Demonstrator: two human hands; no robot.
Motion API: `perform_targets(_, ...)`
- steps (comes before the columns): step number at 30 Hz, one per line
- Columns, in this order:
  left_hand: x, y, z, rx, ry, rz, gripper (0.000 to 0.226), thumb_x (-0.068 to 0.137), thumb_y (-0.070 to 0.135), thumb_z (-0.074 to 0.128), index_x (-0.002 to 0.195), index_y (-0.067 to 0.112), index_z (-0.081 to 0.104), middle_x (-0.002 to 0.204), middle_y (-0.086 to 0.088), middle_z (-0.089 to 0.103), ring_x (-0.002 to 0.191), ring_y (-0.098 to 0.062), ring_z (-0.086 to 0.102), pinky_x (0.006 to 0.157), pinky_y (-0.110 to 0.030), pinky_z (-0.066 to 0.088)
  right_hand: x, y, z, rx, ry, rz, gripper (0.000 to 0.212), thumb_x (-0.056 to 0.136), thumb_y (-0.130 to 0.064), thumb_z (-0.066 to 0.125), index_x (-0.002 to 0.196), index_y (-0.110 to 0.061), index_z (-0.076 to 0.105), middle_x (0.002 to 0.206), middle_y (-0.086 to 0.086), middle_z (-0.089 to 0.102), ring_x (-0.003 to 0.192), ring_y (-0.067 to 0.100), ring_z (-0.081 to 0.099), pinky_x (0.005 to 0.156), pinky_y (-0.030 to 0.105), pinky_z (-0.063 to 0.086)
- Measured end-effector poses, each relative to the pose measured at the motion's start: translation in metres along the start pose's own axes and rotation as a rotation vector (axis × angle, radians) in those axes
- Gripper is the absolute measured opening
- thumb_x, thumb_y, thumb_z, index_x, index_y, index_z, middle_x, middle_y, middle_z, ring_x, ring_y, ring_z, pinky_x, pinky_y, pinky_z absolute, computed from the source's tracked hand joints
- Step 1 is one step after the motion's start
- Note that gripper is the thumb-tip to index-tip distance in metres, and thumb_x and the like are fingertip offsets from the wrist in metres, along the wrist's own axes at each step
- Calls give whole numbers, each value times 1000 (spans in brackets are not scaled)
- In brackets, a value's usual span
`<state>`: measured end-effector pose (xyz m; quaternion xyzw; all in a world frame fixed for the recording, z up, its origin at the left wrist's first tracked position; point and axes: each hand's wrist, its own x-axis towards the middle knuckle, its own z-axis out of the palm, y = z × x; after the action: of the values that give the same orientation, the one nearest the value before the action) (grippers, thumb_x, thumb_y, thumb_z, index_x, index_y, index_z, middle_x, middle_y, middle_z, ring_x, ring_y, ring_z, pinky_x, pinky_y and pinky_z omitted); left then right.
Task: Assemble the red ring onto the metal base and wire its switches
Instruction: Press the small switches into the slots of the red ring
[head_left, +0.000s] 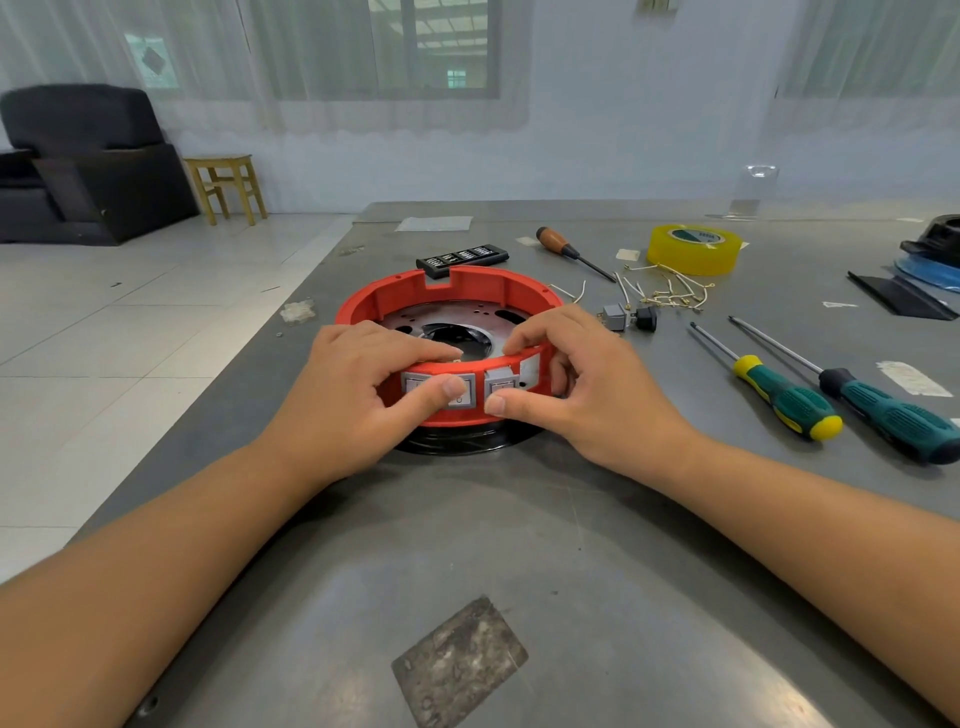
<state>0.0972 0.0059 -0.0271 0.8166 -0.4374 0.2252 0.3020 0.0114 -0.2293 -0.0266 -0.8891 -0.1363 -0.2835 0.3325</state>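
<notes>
The red ring (470, 288) sits on the round metal base (410, 325) in the middle of the table. Two grey switches are set in its near wall: a wide one (418, 387) and a smaller one (503, 385). My left hand (358, 395) grips the ring's near left wall, thumb on the wide switch, fingers over the rim. My right hand (576, 379) pinches the ring at the smaller switch, thumb below it, index finger on the rim. A loose grey switch (615, 316), a black switch (645, 318) and several short wires (670, 293) lie to the right.
Two green-handled screwdrivers (789, 397) (891, 415) lie at the right, a wooden-handled screwdriver (563, 248) and a yellow tape roll (693, 249) behind them. A black bit case (462, 258) lies behind the ring. The table's left edge (218, 384) runs diagonally.
</notes>
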Motion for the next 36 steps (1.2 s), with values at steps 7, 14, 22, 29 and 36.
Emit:
perform_targets(7, -3, 14, 6, 72, 53, -8, 44, 94, 66, 49, 112, 36, 76, 112, 20, 74, 114, -10, 64, 108, -51, 36, -2, -6, 3, 2, 11, -4, 43, 77, -53, 81, 107, -28, 64, 104, -20, 55, 84, -10, 54, 69, 5, 39)
perform_targets(14, -4, 21, 9, 35, 76, -1, 37, 95, 60, 53, 114, 39, 77, 108, 21, 74, 109, -10, 66, 111, -61, 32, -3, -8, 4, -42, 9, -38, 45, 77, -57, 79, 107, -27, 64, 102, -19, 55, 82, -10, 54, 67, 5, 38)
perform_targets(22, -4, 21, 9, -9, 57, -37, 35, 95, 63, 53, 115, 45, 74, 109, 23, 74, 109, -4, 65, 114, -56, 29, -6, 0, -8, 15, -57, -70, 23, 91, -25, 73, 113, -23, 67, 112, -11, 58, 63, 22, 57, 67, 28, 51)
perform_targets(29, -7, 18, 7, 31, 24, 12, 35, 94, 56, 57, 123, 43, 71, 110, 31, 64, 113, -5, 59, 113, -56, 29, -5, 0, -6, 13, -57, -62, 26, 87, -27, 71, 112, -27, 66, 111, -15, 57, 64, 20, 58, 65, 22, 49)
perform_targets(36, -8, 30, 7, 114, -12, -13, 43, 88, 52, 52, 123, 35, 71, 113, 19, 71, 115, -11, 59, 114, -50, 30, -6, -2, -6, -83, -70, -64, 38, 85, -37, 67, 122, -27, 64, 115, -15, 55, 66, 18, 58, 65, 18, 47)
